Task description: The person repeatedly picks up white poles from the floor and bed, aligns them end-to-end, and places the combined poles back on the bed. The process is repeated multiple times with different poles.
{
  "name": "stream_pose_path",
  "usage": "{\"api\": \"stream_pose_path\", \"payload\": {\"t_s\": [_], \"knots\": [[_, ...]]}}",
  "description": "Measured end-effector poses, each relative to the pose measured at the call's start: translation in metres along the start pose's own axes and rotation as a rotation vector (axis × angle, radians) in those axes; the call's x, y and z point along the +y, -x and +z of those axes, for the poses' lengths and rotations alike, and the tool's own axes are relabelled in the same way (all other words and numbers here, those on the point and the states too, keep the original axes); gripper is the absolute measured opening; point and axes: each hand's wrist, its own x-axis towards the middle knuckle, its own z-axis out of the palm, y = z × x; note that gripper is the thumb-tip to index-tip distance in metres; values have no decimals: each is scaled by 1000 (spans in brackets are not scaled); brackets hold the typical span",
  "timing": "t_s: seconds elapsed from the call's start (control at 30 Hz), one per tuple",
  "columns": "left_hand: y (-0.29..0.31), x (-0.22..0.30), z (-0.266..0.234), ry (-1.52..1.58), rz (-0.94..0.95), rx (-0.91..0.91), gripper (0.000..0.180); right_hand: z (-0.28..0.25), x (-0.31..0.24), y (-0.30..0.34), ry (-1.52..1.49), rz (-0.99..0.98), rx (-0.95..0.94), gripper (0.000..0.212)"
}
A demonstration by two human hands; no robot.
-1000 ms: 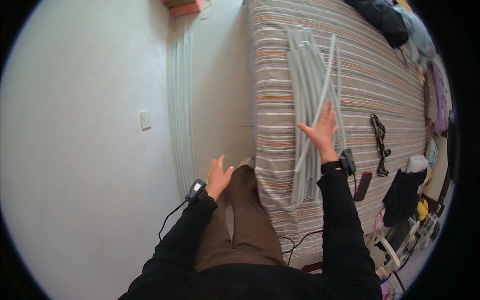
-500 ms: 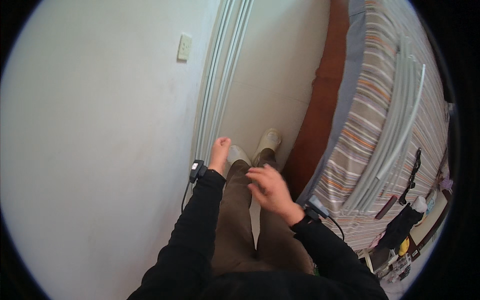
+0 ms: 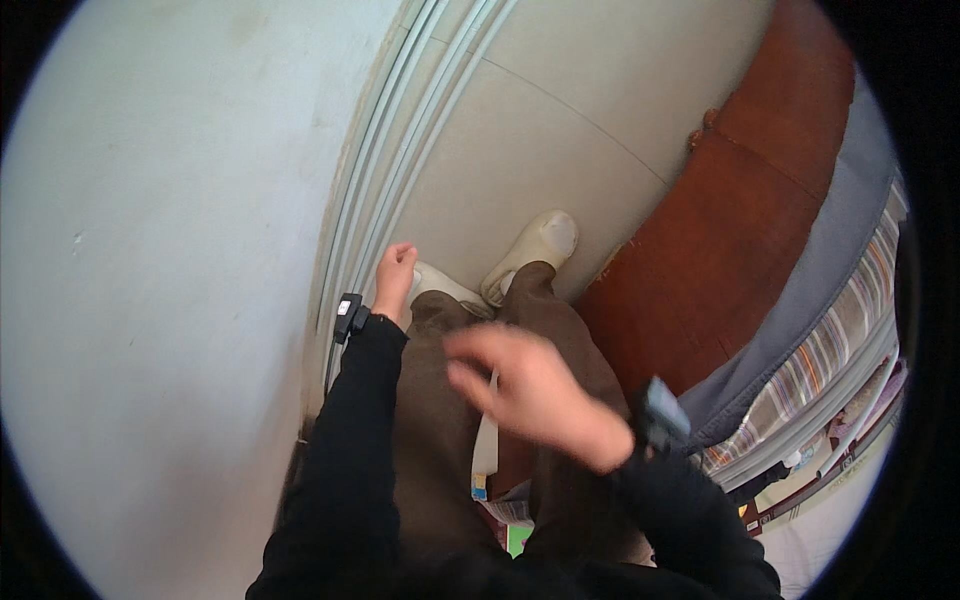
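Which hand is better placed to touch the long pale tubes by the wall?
Probably the left hand: it appears close beside the long pale tubes along the wall. The right hand, blurred, is over the brown trousers, farther from the tubes.

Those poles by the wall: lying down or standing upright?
Lying down: the pale poles run lengthwise over the tiled floor along the foot of the wall, passing near the left hand.
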Motion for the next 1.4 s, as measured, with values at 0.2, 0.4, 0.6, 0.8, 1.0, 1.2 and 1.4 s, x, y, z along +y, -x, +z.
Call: {"api": "stream_pose_path", "payload": {"t_s": [0.2, 0.4, 0.6, 0.8, 1.0, 1.2, 1.4], "knots": [[111, 42, -26, 270, -7, -278, 33, 29, 120, -203, 449, 287, 196, 29], [174, 55, -58, 271, -121, -269, 31, 50, 219, -270, 1098, -33, -181, 27], [180, 47, -60, 408, -101, -248, 31, 27, 280, -268, 1171, -414, 3, 17], [194, 55, -57, 476, -83, -211, 31, -6, 280, -264, 1314, -502, -179, 11], [199, 51, -53, 513, -55, -218, 31, -18, 282, -267, 1529, -534, -316, 5], [206, 51, -57, 521, 56, -236, 31, 1, 255, -256, 1142, -666, -334, 10], [193, 57, -57, 188, 345, 74, 43, 53, 169, -195, 1003, -805, -431, 4]]}}
